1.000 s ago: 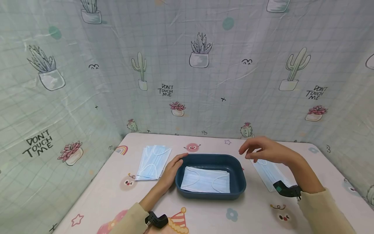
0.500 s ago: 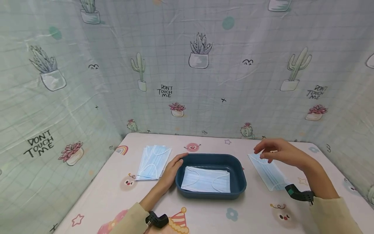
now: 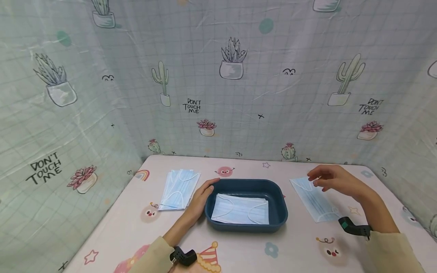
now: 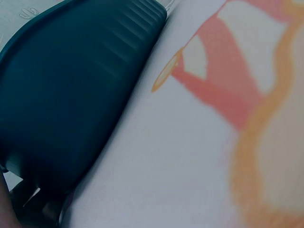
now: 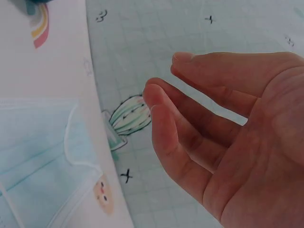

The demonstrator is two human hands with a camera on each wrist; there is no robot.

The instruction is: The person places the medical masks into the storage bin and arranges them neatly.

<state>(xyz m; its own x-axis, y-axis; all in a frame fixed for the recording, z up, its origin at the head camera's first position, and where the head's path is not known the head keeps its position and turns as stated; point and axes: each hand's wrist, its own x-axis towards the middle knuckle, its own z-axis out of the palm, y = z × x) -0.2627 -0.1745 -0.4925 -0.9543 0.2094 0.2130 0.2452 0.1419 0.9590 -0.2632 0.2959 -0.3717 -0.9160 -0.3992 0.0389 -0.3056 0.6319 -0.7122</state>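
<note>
Creased cactus-print backdrop [image 3: 259, 94], pleated masks [image 3: 315, 201], rounded box [image 3: 246, 228]

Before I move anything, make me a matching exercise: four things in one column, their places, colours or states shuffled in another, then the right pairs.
Things
1. left hand
2. right hand
3. box
4. masks in the box

Places, colours, states
A. light blue
B. near the mask right of the box, holding nothing
C. dark blue
D. touching the left side of another listed thing

Right pairs: 1-D, 2-B, 3-C, 4-A
</note>
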